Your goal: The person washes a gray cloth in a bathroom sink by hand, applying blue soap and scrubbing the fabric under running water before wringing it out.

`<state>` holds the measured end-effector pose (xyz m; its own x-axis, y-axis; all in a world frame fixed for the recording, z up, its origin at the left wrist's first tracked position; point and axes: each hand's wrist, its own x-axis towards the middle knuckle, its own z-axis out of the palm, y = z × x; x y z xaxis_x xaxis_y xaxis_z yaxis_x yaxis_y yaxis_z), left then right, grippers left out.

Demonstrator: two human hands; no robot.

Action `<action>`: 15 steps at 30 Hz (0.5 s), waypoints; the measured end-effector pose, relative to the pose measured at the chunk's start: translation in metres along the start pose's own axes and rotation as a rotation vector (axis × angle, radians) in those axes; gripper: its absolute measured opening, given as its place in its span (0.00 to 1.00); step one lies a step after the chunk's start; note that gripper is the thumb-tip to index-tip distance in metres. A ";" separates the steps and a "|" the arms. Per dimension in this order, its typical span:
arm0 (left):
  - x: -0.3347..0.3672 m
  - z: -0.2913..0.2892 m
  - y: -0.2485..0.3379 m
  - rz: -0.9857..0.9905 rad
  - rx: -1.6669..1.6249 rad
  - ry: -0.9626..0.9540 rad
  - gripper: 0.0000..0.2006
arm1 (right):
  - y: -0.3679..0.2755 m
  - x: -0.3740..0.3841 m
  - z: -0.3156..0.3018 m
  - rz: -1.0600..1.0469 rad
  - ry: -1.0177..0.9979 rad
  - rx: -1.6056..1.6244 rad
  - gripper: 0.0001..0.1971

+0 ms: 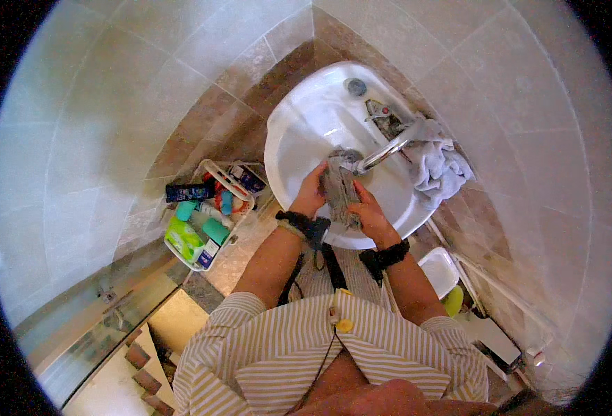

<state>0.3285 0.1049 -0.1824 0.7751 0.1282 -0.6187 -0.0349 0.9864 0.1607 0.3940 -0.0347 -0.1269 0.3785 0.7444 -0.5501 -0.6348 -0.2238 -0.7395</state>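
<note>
A grey wet-looking cloth hangs bunched over the front part of the white sink, beneath the chrome faucet. My left hand grips its left side, and my right hand holds the lower right side with bent fingers. The cloth's upper end is right under the spout; the drain is hidden. Dark straps circle both wrists.
A light grey towel is draped over the sink's right rim, behind the faucet. On the sink's back ledge lies a round grey object. A white basket of bottles and packets stands to the left. At lower right sits a white tub.
</note>
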 end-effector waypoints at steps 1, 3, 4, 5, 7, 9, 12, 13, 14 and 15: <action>0.003 -0.002 0.000 -0.003 0.031 0.038 0.14 | -0.013 -0.011 0.005 0.058 0.011 0.100 0.34; 0.013 -0.008 -0.010 0.262 0.521 -0.008 0.13 | -0.010 -0.008 -0.004 0.073 0.027 0.028 0.33; 0.018 -0.010 -0.013 0.281 0.590 -0.019 0.12 | 0.009 0.004 -0.027 0.036 0.037 -0.145 0.32; 0.016 -0.005 -0.017 0.295 0.662 -0.031 0.12 | 0.008 0.008 -0.033 -0.002 0.051 -0.313 0.31; 0.014 0.004 -0.019 0.104 0.451 -0.031 0.12 | 0.019 0.019 -0.025 -0.131 0.152 -0.555 0.28; 0.011 0.009 -0.001 0.175 0.599 0.003 0.15 | 0.009 0.023 -0.013 -0.202 0.184 -0.736 0.27; 0.002 0.009 0.041 0.289 0.827 0.060 0.19 | 0.002 0.029 -0.016 -0.104 0.077 -0.510 0.24; 0.001 0.010 0.044 0.322 0.904 0.076 0.21 | 0.016 0.035 -0.034 0.011 0.021 -0.171 0.22; 0.001 0.002 0.042 0.291 0.991 0.180 0.24 | 0.024 0.040 -0.040 0.126 -0.046 0.163 0.20; 0.005 -0.011 0.034 0.265 1.070 0.288 0.27 | 0.017 0.039 -0.032 0.158 -0.033 0.245 0.20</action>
<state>0.3239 0.1399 -0.1883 0.6447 0.4751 -0.5989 0.4869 0.3487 0.8008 0.4191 -0.0299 -0.1734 0.2422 0.7334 -0.6351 -0.8295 -0.1830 -0.5277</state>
